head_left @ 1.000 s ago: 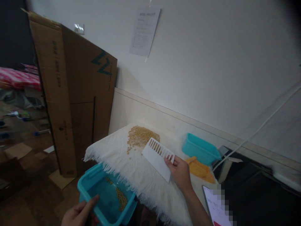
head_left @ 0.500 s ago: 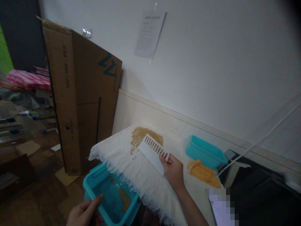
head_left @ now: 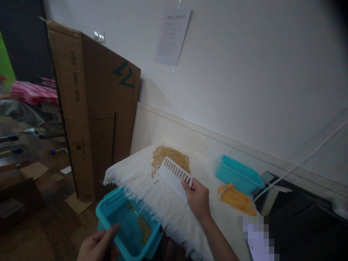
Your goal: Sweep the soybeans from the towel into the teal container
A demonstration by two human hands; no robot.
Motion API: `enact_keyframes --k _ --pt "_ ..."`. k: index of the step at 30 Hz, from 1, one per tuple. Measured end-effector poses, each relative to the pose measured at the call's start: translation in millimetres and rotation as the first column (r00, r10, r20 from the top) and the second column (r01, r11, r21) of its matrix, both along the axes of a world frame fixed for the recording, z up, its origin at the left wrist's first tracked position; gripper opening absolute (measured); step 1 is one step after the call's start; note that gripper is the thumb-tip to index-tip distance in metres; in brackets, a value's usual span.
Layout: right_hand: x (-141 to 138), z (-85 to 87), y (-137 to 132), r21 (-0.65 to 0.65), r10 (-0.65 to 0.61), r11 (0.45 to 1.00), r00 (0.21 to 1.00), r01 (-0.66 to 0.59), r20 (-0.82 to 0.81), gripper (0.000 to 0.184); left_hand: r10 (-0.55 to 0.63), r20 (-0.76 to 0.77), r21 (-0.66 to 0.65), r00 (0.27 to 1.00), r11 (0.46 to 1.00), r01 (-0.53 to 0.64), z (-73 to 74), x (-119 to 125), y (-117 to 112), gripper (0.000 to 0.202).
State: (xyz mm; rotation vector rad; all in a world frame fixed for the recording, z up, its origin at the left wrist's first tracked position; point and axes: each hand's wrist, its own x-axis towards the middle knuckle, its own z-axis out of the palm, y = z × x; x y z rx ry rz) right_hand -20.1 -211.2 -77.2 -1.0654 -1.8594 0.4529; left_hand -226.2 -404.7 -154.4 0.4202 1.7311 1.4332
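left hand (head_left: 95, 246) gripping teal bin (head_left: 127, 226) | right hand (head_left: 198, 197) pinching white scraper (head_left: 175, 177)

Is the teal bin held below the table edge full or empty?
Nearly empty: the teal bin in the left hand holds only a thin streak of beans; most of its floor is bare.

A white slotted scraper (head_left: 174, 178) tilts beside the beans (head_left: 170, 156), teal tub (head_left: 108, 203) below.

Table (head_left: 202, 150): pale top, set against the wall.
Cloth (head_left: 152, 188): white, spread over the left end, fringe hanging off the near edge.
Heap of beans (head_left: 170, 155): tan, on the cloth's far side.
Tub (head_left: 237, 174): teal, on bare tabletop.
Yellow rag (head_left: 235, 198): just beside the tub.
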Motion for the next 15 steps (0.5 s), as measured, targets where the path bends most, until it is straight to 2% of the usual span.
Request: enact_keyframes --k 7,15 --pt "-1.4 -0.2 -5.7 -0.099 0.116 0.988 0.991 -0.122 -0.064 0.024 -0.009 0.032 0.009 0.999 1.0 0.009 -8.0 -2.4 1.0 0.056" --pt "0.6 -3.5 -5.0 -0.128 0.122 0.983 0.988 -0.134 -0.094 0.022 -0.006 -0.013 0.009 1.0 1.0 0.006 -1.0 -0.6 0.3 0.056"
